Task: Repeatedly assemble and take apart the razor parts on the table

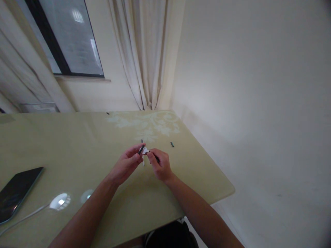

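Above the table, my left hand (127, 162) is closed, with a short dark stick-like piece (141, 149) between thumb and fingers. My right hand (160, 166) is wrapped round a slim black handle-like thing (156, 158), most of it hidden by the fingers. Between the fingertips of both hands is a small shiny whitish-silver piece (145, 150); its kind is too small to make out. Under the hands lies a thin pen-like stick (143, 163), white at the near end and dark at the far end, partly covered by the left fingers.
A short dark cylinder (172, 144) lies right of the hands, and another small dark piece (108, 113) near the far edge. At left are a dark tablet (19, 193) and a white round charging disc (60, 201) with its cable. A wall (258, 120) borders the right side.
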{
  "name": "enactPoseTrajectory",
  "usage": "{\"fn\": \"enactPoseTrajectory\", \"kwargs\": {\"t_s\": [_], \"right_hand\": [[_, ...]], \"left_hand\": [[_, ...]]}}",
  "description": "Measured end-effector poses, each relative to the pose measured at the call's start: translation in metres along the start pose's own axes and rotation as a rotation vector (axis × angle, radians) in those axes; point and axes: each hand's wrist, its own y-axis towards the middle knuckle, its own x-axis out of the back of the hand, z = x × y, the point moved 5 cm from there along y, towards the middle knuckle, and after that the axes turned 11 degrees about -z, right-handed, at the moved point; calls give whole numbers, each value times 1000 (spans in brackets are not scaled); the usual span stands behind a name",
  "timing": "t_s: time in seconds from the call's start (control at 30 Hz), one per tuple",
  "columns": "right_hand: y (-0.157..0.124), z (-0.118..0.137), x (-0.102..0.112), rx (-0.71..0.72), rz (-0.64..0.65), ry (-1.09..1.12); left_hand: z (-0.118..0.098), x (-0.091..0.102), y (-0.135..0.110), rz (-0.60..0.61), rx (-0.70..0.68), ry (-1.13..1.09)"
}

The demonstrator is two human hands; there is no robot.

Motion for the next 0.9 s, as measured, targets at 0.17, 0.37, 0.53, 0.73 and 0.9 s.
{"fn": "enactPoseTrajectory", "kwargs": {"t_s": [0.17,0.37,0.53,0.73,0.9], "right_hand": [[0,1,-1,-4,9,-4],[1,1,-2,-12,24,-29],[1,0,-2,14,35,-30],[2,-3,-2,-36,54,15],[4,-2,-2,-44,89,12]], "left_hand": [[3,1,0,9,9,7],[2,-1,1,13,-15,29],[-7,-5,2,2,-96,85],[-8,-2,1,-47,-116,135],[-6,2,2,-36,-117,144]]}}
